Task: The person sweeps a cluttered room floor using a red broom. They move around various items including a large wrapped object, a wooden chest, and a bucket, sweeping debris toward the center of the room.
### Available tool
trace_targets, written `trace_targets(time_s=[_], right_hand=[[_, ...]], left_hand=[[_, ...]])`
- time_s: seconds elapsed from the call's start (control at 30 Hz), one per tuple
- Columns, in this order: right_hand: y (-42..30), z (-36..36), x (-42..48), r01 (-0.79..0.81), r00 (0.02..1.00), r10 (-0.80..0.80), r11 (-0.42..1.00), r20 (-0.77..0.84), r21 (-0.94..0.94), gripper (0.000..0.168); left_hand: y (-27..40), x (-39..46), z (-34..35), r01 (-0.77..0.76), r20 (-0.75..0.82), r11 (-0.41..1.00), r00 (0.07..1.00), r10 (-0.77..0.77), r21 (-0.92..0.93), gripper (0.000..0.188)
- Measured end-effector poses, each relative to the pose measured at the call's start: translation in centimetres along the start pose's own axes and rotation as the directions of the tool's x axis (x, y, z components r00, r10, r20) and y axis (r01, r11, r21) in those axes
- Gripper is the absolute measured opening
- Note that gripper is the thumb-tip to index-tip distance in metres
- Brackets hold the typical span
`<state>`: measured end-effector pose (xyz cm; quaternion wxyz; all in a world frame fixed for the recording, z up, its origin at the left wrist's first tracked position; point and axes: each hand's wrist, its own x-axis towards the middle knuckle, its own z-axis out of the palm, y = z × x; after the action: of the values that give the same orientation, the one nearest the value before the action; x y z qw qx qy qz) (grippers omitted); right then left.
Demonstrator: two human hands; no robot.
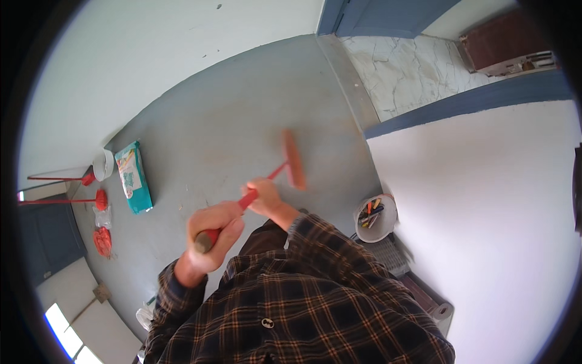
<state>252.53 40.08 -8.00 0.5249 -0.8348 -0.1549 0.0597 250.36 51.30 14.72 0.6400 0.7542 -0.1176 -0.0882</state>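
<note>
A red-handled broom (pixel 294 159) reaches from my hands to the grey floor (pixel 218 123), its wide reddish head blurred and low over or on the floor. Near the top end of the handle, my left hand (pixel 213 234) is closed round the grip. Farther down the handle, my right hand (pixel 266 198) is also wrapped round it. Whether the bristles touch the floor cannot be told.
Left stand a teal and white bag (pixel 134 177), a white bucket (pixel 103 164) and two red long-handled tools (pixel 101 200). A tool bucket (pixel 376 218) is by the right wall. A raised threshold (pixel 350 82) borders marble-look flooring.
</note>
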Motion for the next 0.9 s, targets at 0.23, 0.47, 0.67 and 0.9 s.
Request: trace_targets(time_s=[0.23,0.47,0.67,0.9], right_hand=[[-4.5,-0.8,5.2,0.067,0.994,-0.084,0.971,0.066,0.229,0.025],[-2.5,-10.9,1.5,-0.034,0.999,0.033,0.994,-0.016,-0.102,0.030],[4.0,-17.1,-1.8,-0.313,0.936,0.287,0.944,-0.204,-0.106,0.026],[14.4,-20.5,-0.3,-0.410,0.829,0.370,0.912,-0.420,-0.005,0.029]], left_hand=[[3.7,2.8,-1.5,-0.178,0.069,0.976,0.983,0.171,0.121,0.025],[3.6,7.0,0.6,-0.217,0.295,0.939,0.909,0.294,-0.268,0.023],[-0.8,13.9,6.0,0.018,0.406,0.899,0.896,0.179,-0.437,0.026],[-5.0,24.4,12.6,0.288,0.476,0.847,0.878,-0.047,-0.448,0.024]])
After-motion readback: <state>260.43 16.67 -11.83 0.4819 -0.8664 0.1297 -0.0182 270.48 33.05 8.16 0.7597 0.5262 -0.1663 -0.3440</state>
